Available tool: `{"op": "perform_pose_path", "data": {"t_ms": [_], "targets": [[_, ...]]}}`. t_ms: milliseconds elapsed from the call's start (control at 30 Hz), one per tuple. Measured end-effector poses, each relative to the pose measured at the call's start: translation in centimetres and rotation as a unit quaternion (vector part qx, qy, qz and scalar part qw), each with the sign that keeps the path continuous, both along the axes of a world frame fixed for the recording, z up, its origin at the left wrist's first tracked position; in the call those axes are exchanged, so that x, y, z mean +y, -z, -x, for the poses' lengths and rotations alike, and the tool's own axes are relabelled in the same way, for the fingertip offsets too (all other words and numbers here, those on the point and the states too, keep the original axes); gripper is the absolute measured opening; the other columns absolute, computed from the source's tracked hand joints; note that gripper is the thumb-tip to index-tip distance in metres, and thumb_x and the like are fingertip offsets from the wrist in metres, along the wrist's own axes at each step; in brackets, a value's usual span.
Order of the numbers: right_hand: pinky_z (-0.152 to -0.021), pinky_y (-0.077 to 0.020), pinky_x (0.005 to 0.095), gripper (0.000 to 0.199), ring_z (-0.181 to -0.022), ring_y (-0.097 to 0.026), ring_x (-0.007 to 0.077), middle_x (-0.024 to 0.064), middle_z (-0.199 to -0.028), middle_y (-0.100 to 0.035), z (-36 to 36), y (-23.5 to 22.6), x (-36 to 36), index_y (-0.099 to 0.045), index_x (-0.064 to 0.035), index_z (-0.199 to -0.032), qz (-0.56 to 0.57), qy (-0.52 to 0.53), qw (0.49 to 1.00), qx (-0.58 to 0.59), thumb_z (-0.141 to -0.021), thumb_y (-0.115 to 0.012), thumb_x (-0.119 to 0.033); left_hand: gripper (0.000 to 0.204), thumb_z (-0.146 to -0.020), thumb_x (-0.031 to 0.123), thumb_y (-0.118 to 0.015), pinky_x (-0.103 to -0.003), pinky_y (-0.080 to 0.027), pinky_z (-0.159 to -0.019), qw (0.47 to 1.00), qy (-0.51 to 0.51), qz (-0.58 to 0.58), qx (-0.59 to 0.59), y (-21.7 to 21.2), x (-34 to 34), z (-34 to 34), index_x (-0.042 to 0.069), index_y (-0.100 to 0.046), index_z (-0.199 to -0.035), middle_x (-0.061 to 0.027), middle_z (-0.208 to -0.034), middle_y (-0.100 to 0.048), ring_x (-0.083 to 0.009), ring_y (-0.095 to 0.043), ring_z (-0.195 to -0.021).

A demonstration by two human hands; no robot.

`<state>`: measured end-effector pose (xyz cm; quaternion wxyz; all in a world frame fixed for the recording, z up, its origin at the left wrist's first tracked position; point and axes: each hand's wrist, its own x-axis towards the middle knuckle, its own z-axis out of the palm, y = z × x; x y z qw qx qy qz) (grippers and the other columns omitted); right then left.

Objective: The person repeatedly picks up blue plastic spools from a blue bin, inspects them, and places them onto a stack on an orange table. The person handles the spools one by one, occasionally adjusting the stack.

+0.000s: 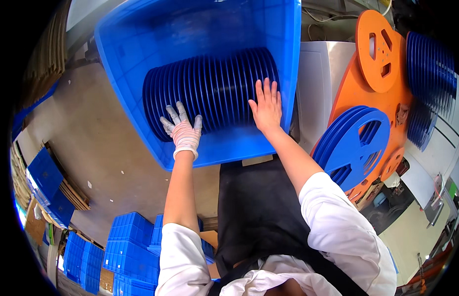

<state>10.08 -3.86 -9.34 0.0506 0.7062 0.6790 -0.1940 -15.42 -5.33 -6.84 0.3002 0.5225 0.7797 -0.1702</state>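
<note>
A long row of dark blue plastic reels (pixel 214 89), standing on edge side by side, lies inside a large blue plastic bin (pixel 123 64). On the left part of the row rests my left hand (pixel 182 127), in a white glove with grey-coated fingers and spread fingertips. My bare right hand (pixel 267 108) lies against the right end of the row, fingers stretched out and thumb apart. Neither hand is wrapped around anything. The undersides of the reels are hidden.
To the right, an orange machine with round plates (pixel 380 52) carries a stack of blue reels (pixel 355 143). More blue reels (pixel 429 74) stand beyond it. Stacked blue crates (pixel 130 246) are at the lower left, and flattened cardboard (pixel 46 47) at the far left.
</note>
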Motion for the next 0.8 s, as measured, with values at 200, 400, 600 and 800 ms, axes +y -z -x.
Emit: {"op": "perform_pose_path", "data": {"t_ms": [200, 400, 600, 800], "targets": [[-0.118, -0.0141, 0.0517, 0.074, -0.148, -0.012, 0.0352, 0.0126, -0.161, -0.014, 0.1, -2.2, -0.5, -0.022, -0.0119, -0.153, -0.031, -0.01, 0.999, 0.021, -0.092, -0.06, -0.031, 0.074, -0.089, 0.04, -0.058, -0.054, -0.016, -0.116, 0.986, 0.007, -0.162, -0.024, -0.4, -3.4, -0.3, 0.013, -0.028, -0.151, -0.0249, -0.156, -0.017, -0.0493, -0.013, -0.142], [-0.116, -0.0154, 0.0538, 0.075, -0.147, -0.013, 0.0383, 0.0155, -0.159, -0.017, 0.5, -4.1, -1.0, -0.027, -0.0097, -0.151, -0.023, 0.012, 0.997, 0.069, -0.087, -0.065, -0.019, 0.071, -0.087, 0.033, -0.061, -0.053, -0.022, -0.114, 0.991, -0.006, -0.128, -0.046, -2.6, -11.2, -0.7, 0.011, -0.033, -0.149, -0.0264, -0.153, -0.023, -0.0493, -0.021, -0.139], [-0.114, -0.0214, 0.0526, 0.067, -0.144, -0.023, 0.0405, 0.0176, -0.154, -0.029, -1.6, -17.1, -8.2, -0.04, -0.0075, -0.144, 0.032, -0.052, 0.969, 0.24, -0.082, -0.067, -0.012, 0.061, -0.093, 0.033, -0.057, -0.039, -0.038, -0.107, 0.944, -0.17, 0.131, -0.25, -5.8, -18.9, 2.6, 0.007, -0.038, -0.145, -0.0235, -0.146, -0.041, -0.0358, -0.046, -0.13], [-0.113, -0.0272, 0.0467, 0.079, -0.137, -0.033, 0.0404, 0.0216, -0.145, -0.038, -10.0, -26.1, -16.2, -0.034, 0.0002, -0.142, -0.101, 0.131, 0.98, 0.114, -0.077, -0.076, -0.016, 0.051, -0.096, 0.027, -0.055, -0.032, -0.042, -0.102, 0.918, -0.246, 0.13, -0.284, -10.1, -20.2, 4.0, 0.005, -0.045, -0.141, -0.0197, -0.133, -0.056, -0.0272, -0.055, -0.122]]}}
